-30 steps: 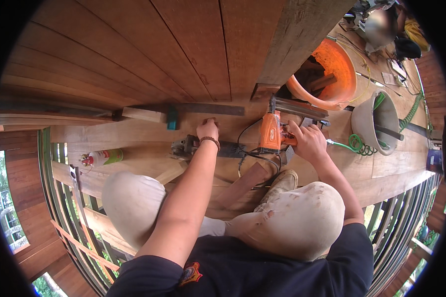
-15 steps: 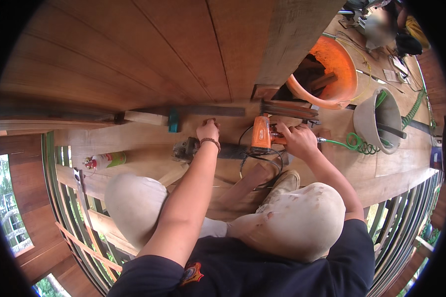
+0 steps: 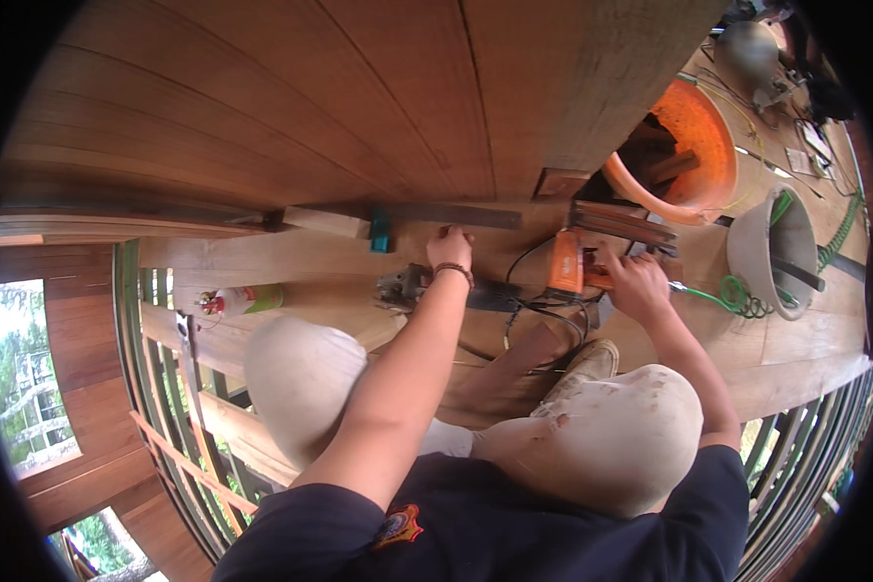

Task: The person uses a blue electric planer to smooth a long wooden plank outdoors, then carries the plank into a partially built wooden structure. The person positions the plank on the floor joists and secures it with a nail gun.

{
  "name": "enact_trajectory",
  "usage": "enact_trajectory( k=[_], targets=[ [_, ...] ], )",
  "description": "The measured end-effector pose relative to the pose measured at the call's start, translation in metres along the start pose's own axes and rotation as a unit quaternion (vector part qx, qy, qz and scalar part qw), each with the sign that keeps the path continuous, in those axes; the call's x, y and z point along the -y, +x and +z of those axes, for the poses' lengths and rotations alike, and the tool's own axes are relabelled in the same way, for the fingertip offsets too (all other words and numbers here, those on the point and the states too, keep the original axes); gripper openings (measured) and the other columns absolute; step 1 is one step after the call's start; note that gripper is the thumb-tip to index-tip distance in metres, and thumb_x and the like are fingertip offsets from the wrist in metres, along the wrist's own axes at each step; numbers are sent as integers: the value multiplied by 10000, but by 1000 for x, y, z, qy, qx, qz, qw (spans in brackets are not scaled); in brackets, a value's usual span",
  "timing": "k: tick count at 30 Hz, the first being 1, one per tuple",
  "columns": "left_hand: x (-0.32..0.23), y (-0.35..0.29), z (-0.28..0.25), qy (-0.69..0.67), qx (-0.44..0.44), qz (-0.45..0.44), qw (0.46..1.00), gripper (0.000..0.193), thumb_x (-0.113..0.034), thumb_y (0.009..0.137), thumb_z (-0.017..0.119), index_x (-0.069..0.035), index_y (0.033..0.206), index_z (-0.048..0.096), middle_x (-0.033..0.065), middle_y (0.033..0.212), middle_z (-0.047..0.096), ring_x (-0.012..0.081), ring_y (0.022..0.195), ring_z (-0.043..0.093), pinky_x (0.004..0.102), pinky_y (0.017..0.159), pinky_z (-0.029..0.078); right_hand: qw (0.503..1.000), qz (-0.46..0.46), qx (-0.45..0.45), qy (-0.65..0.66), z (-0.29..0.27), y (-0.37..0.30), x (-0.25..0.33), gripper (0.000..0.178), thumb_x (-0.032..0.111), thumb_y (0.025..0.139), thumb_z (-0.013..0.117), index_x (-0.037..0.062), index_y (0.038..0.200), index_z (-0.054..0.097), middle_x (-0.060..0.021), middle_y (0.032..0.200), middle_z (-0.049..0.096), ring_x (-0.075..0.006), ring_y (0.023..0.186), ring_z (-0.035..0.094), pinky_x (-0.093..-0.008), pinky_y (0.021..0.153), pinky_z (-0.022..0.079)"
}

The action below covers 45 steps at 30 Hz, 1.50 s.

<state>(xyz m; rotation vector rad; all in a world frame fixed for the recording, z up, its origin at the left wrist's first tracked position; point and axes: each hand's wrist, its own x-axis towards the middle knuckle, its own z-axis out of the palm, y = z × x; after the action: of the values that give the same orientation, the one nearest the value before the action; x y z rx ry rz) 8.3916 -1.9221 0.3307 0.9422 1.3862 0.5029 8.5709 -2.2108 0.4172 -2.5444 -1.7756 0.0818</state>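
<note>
My right hand point(image 3: 638, 283) grips the handle of an orange nail gun point(image 3: 565, 267), which sits low over the wooden floor in front of my right knee. A green coiled air hose point(image 3: 732, 294) runs from its grip off to the right. My left hand point(image 3: 451, 250) is closed with its fingers curled; whatever may be in them is hidden. Just left of that wrist, an angle grinder point(image 3: 403, 288) lies on the floor. Beyond the left hand is a dark flat strip point(image 3: 456, 214), with a teal block point(image 3: 379, 231) at its left end.
A plank wall point(image 3: 359, 107) rises beyond my hands. An orange bucket point(image 3: 713, 145) with wood scraps and a grey bucket point(image 3: 752, 257) stand to the right. Wood strips point(image 3: 626, 228) lie behind the nail gun. A gas canister point(image 3: 252, 298) lies left, near slatted railings. Another person is at the far right.
The whole view has shifted, so the scene sits further right in the picture. My hands keep about the same places beside the nail gun and the grinder.
</note>
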Motion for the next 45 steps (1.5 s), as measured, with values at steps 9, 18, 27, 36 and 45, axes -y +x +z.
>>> enact_trajectory(
  k=[9, 18, 27, 36, 45],
  targets=[
    [2, 8, 14, 30, 77, -27, 996, 166, -216, 919, 620, -65, 963, 673, 47, 738, 642, 117, 605, 552, 320, 544, 440, 981, 179, 53, 46, -38, -126, -23, 698, 276, 759, 765, 77, 1378, 511, -118, 821, 716, -280, 764, 699, -394, 778, 509],
    [-33, -11, 35, 93, 82, -59, 991, 106, -141, 948, 621, -89, 1040, 629, 6, 724, 585, 75, 534, 472, 224, 429, 347, 816, 573, 81, 21, -11, -279, -85, 420, 243, 702, 790, 72, 1045, 619, -187, 837, 724, -397, 836, 715, -512, 744, 567],
    [-156, 43, -10, 727, 387, 36, 566, 243, -302, 932, 608, -93, 930, 732, 36, 796, 701, 145, 640, 621, 334, 621, 507, 724, 687, 25, 54, 90, -368, -186, 462, 452, 902, 593, 55, 1137, 615, -266, 1088, 689, -474, 1045, 640, -562, 898, 487],
    [-233, 119, -154, 714, 97, -217, 659, 519, -523, 959, 566, -67, 1187, 661, 73, 994, 719, 205, 750, 675, 385, 685, 562, 732, 679, 46, -33, 72, -306, -145, 448, 327, 903, 615, 90, 1284, 619, -199, 1317, 598, -387, 1211, 581, -498, 987, 484],
    [-108, 213, -228, 579, -378, 27, 722, 830, -672, 794, 701, -73, 1355, 580, 197, 1243, 630, 297, 1004, 667, 440, 729, 605, 891, 372, -180, 187, 113, -162, -17, 310, 125, 793, 718, 43, 1089, 675, -156, 1142, 651, -361, 1120, 600, -438, 985, 484]
  ],
)
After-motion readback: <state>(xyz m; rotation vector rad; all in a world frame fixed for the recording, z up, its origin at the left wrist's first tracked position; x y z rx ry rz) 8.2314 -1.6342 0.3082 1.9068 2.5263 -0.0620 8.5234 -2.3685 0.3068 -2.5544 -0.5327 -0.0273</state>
